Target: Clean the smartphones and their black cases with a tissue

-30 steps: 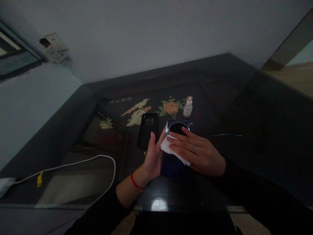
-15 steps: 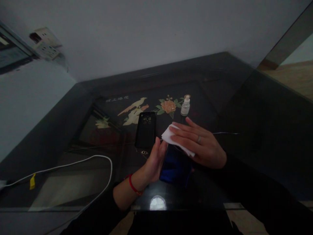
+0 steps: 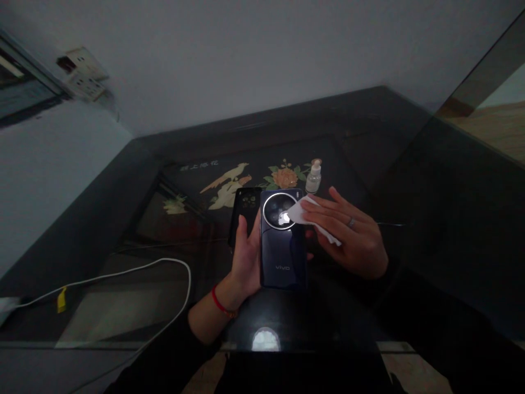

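Note:
A dark blue smartphone (image 3: 283,251) lies in my left hand (image 3: 246,257), its back and big round camera ring facing me. The fingers of that hand pass behind the phone, and a few tips show at its right edge. Pinched in my right hand (image 3: 348,235) is a folded white tissue (image 3: 314,219), whose corner reaches the right side of the camera ring. Behind the phone, partly covered by it, a black phone case (image 3: 246,200) rests on the table. A small dropper bottle (image 3: 313,178) stands upright beyond my right hand.
The dark glossy table (image 3: 348,120) has a bird and flower picture (image 3: 285,178) on its top. A white cable (image 3: 123,273) with a yellow tag (image 3: 61,300) curves across the left side. Power sockets (image 3: 86,74) are at the wall, upper left.
The phone has been tilted up and raised, so its back now shows plainly. My left hand moved slightly left and up; the tissue shifted right, uncovering most of the camera ring.

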Demonstrator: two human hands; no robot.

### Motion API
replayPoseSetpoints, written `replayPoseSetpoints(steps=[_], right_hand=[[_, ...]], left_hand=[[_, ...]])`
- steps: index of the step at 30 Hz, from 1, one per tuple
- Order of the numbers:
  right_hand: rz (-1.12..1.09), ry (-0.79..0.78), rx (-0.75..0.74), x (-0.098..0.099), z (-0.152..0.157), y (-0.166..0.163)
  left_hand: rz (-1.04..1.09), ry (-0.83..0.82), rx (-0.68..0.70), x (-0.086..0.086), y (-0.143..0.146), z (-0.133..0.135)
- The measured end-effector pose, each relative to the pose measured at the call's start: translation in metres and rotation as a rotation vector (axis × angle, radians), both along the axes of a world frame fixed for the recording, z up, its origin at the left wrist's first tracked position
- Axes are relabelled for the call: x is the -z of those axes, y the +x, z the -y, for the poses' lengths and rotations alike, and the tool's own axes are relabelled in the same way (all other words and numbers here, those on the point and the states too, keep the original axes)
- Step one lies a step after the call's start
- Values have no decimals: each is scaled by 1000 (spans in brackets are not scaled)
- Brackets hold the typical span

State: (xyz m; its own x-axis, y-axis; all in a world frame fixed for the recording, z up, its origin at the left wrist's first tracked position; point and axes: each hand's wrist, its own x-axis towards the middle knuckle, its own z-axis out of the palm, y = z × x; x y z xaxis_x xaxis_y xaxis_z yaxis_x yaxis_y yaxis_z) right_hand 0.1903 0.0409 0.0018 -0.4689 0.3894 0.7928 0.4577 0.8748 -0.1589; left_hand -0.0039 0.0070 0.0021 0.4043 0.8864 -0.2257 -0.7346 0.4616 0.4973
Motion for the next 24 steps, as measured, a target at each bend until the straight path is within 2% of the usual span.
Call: replayPoseSetpoints(steps=[3,7,12,14,19,22,24], right_hand=[[50,22,-72,2,4,-5],[89,45,-163,3,7,-7],[2,-45,18,3,2,-5],[28,-60,33,4,1,-7],[127,-12,-113,6,5,-16],[160,23,-223,6,6,-16],[146,29,-246,6,5,-12]], left_hand=[[-34,-48,-122,-1,1,-5],[-39,-66,-142,1,4,-5],[-35,-22,-37,5,14,7],[-49,-6,-2,7,18,11],[-133,-81,-50,11,22,14],[-134,-69,-98,11,20,11],[-130,-46,-130,8,18,9]])
